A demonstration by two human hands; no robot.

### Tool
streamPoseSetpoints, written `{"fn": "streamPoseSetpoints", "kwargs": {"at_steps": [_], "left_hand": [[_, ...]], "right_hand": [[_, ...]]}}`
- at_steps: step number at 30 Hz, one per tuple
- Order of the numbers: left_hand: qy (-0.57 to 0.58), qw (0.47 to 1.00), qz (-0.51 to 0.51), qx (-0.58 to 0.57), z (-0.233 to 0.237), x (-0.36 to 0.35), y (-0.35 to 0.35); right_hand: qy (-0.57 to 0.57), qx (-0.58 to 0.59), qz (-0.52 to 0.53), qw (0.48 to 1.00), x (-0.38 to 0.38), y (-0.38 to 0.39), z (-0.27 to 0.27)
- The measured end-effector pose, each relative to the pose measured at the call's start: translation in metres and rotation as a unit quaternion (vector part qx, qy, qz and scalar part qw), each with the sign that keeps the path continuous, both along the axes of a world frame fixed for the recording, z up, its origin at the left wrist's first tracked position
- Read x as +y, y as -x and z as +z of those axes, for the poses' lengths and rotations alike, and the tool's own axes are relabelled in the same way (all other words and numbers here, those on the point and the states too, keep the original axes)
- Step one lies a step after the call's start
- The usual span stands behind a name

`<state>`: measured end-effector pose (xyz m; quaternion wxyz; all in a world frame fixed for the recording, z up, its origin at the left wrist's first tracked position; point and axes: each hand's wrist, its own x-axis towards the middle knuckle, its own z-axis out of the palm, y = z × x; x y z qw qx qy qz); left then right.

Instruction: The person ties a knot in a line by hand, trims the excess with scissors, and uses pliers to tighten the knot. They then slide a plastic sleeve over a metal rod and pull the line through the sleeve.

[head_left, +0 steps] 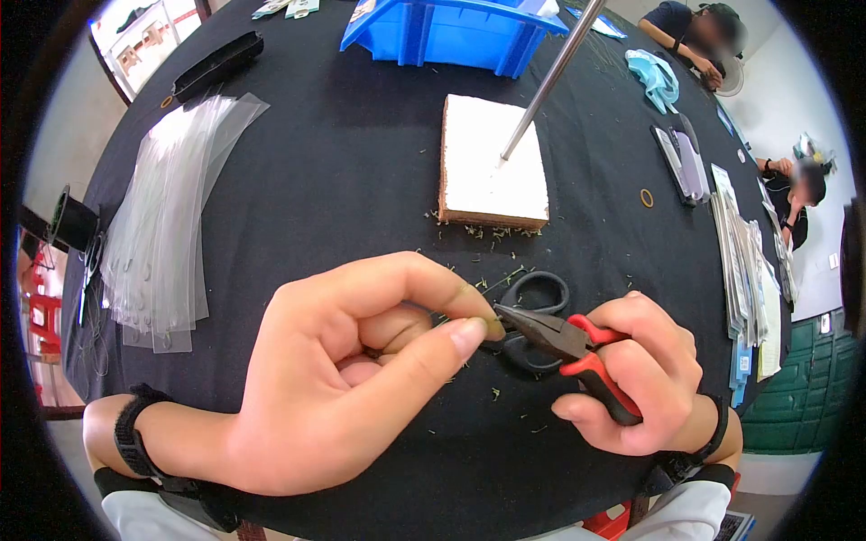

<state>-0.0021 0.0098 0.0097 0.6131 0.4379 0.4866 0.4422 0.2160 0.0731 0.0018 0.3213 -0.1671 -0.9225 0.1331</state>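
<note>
My left hand [347, 379] is closed, with thumb and index fingertip pinched together; whatever is between them is too small to name, though a thin greenish bit shows there. My right hand [640, 379] grips needle-nose pliers [552, 334] with red and black handles. The pliers' jaws look closed and their tip meets the left fingertips; whether they clasp anything is hidden. Under the pliers lie black-handled scissors [561, 287] on the black cloth, partly covered by the left fingers and the pliers.
A white-topped block [478, 135] holds a slanted metal rod [550, 86], among green scraps. Behind it stands a blue bin [442, 41]. Clear plastic sleeves [171, 207] lie left; a stapler [681, 162] and packets [744, 261] lie right. Two people sit at the far right.
</note>
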Motion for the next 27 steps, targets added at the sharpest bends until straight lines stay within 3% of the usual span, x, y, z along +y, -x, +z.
{"fn": "streamPoseSetpoints", "kwargs": {"at_steps": [8,27], "left_hand": [[-0.051,0.994,0.009,0.092,-0.0004,-0.0018,-0.0035],[-0.081,0.985,0.054,0.141,-0.0079,-0.0007,-0.0048]], "right_hand": [[-0.037,-0.009,-0.014,0.999,0.0022,-0.0012,-0.0037],[-0.03,-0.05,-0.019,0.998,0.0014,-0.0025,-0.0101]]}}
